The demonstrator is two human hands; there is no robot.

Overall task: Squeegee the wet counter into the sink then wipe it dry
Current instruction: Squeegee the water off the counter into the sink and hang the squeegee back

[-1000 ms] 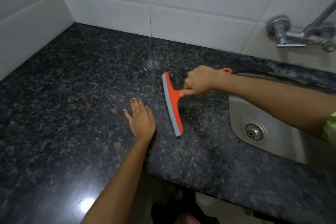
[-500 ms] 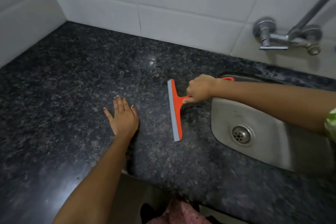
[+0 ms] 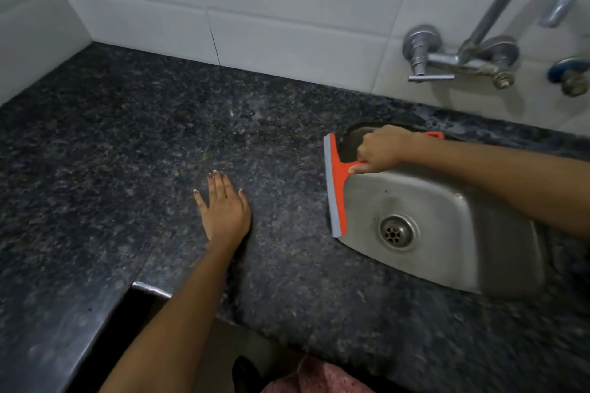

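A dark speckled granite counter [image 3: 127, 153] meets white wall tiles [image 3: 271, 3], with a steel sink [image 3: 447, 233] at right under a chrome tap [image 3: 463, 57]. No writing is legible. The left hand [image 3: 225, 209] lies flat, fingers straight. The right hand [image 3: 381, 150] grasps the orange squeegee [image 3: 335, 188], whose blade has moved right onto the sink's left rim.
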